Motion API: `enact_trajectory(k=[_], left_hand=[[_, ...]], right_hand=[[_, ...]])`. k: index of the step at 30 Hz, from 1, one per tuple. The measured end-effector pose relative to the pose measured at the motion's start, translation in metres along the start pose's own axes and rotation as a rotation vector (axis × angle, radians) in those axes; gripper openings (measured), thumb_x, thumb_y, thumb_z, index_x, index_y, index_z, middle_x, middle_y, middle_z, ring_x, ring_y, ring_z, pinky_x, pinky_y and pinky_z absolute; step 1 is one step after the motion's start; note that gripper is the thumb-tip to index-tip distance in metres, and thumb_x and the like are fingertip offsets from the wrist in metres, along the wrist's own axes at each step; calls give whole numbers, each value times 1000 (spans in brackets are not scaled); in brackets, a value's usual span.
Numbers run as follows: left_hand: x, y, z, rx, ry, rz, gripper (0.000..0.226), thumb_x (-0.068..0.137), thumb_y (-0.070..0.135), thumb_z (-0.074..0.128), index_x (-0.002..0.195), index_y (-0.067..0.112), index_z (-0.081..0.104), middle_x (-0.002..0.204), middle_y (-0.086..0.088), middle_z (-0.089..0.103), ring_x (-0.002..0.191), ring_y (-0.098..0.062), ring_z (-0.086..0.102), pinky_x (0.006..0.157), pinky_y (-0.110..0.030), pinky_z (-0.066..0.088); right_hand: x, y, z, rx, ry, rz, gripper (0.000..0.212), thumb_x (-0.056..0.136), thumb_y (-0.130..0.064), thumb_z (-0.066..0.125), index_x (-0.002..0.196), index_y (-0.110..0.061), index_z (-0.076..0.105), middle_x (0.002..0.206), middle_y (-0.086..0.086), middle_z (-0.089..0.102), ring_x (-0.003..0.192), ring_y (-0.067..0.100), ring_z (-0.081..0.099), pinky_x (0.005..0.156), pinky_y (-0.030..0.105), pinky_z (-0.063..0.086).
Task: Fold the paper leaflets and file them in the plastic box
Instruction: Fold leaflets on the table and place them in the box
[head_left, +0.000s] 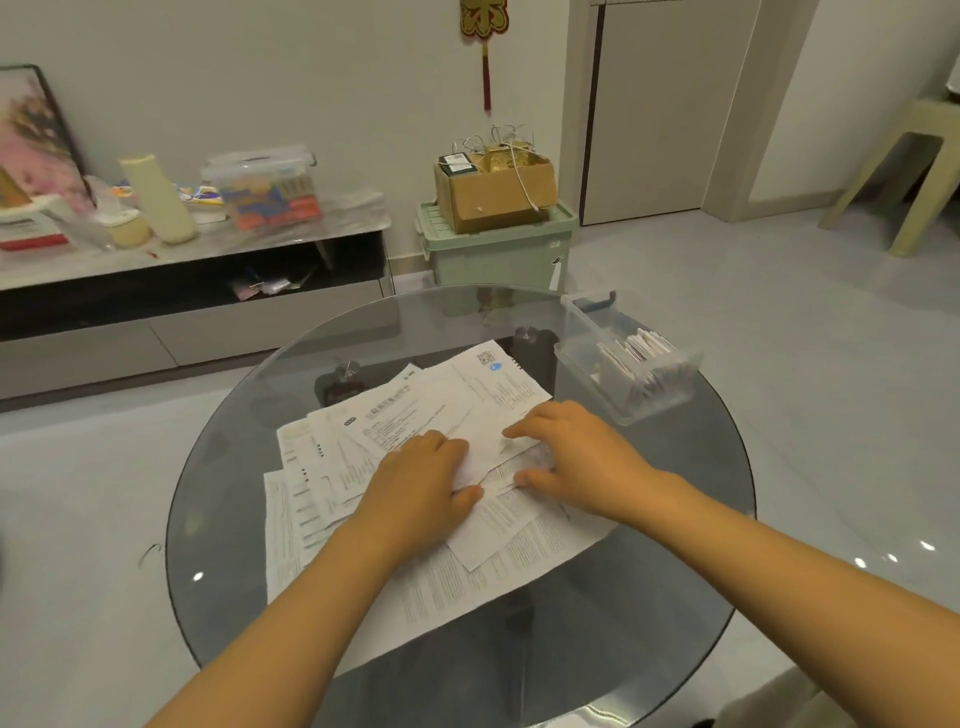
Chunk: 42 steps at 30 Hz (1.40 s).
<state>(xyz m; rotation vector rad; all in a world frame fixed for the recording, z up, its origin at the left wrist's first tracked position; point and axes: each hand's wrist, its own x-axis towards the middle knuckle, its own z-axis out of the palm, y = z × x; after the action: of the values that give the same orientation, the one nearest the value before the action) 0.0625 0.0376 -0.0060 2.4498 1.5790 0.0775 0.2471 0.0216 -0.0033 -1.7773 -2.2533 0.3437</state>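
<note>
A loose pile of printed paper leaflets (415, 410) lies spread on the round glass table (675, 545). My left hand (421, 483) rests flat on the pile, its fingers pressing a white leaflet (480, 441) in the middle. My right hand (571, 452) is on the same leaflet from the right, with forefinger and thumb at its edge; whether they pinch it I cannot tell. A clear plastic box (623, 358) stands at the table's far right, with several folded leaflets upright inside it.
Behind the table are a low TV cabinet (208, 291) with clutter, a green storage bin (498, 249) topped by a cardboard box (493, 192), and a beige stool (904, 171) at the far right. The floor around is pale tile.
</note>
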Motion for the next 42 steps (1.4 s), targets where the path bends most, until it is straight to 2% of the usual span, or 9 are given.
enact_trajectory(k=[8, 13, 17, 21, 24, 27, 32, 37, 42], left_hand=[[-34, -7, -5, -292, -12, 46, 22, 95, 34, 48, 104, 29, 67, 103, 15, 64, 90, -5, 58, 83, -28, 49], [-63, -9, -4, -408, 8, 98, 18, 88, 44, 57, 101, 36, 65, 105, 21, 60, 97, 2, 54, 88, -26, 49], [-75, -7, -2, -397, 5, 57, 19, 82, 45, 64, 93, 29, 66, 92, 16, 62, 86, -3, 55, 79, -26, 49], [-78, -8, -3, -471, 70, -21, 18, 84, 39, 65, 70, 31, 57, 68, 14, 56, 63, -3, 51, 55, -12, 38], [-79, -8, -4, -598, 112, -87, 9, 87, 39, 61, 84, 32, 57, 84, 13, 60, 75, -7, 58, 64, -17, 46], [-74, -9, 0, -608, 178, -175, 18, 87, 37, 61, 99, 27, 53, 104, 8, 60, 89, -14, 61, 75, -25, 52], [-69, -10, 8, -434, 158, -151, 77, 81, 34, 71, 141, 33, 23, 139, 6, 38, 119, -16, 47, 99, -29, 44], [-67, -16, 16, -229, 167, -39, 67, 81, 41, 68, 139, 38, 34, 147, 11, 13, 136, -13, 18, 112, -33, 24], [-66, -18, 19, -82, 62, 144, 49, 83, 57, 58, 128, 38, 51, 136, 17, 37, 131, -6, 25, 100, -25, 11]], right_hand=[[-6, -8, -1, 14, -140, -173, 28, 86, -40, 61, 112, -32, 66, 136, -12, 50, 133, 8, 31, 108, 30, 17], [-23, -12, -5, 192, -184, -156, 12, 87, -35, 60, 89, -28, 69, 99, -12, 67, 98, 7, 57, 89, 35, 47], [-37, -23, -12, 280, -237, -168, 10, 87, -32, 60, 82, -26, 65, 86, -9, 67, 83, 8, 58, 79, 30, 48], [-43, -28, -14, 344, -98, -147, 3, 85, -32, 64, 85, -34, 62, 90, -16, 65, 85, 0, 56, 75, 17, 44], [-41, -26, -14, 379, 41, -90, 25, 82, -29, 69, 105, -33, 60, 94, -25, 57, 83, -4, 54, 71, 7, 41], [-34, -23, -11, 355, 63, 7, 55, 78, -34, 72, 125, -37, 44, 106, -14, 52, 75, 7, 54, 69, 13, 41], [-32, -21, 4, 210, -66, 67, 86, 74, -35, 75, 142, -36, 23, 133, -2, 36, 104, 12, 51, 92, 32, 46], [-32, -22, 5, -11, -86, -71, 68, 76, -39, 72, 135, -40, 40, 140, -6, 24, 130, 15, 24, 109, 32, 24], [-32, -23, 6, -76, -248, -211, 44, 81, -46, 65, 123, -38, 55, 132, -11, 45, 124, 11, 32, 106, 28, 24]])
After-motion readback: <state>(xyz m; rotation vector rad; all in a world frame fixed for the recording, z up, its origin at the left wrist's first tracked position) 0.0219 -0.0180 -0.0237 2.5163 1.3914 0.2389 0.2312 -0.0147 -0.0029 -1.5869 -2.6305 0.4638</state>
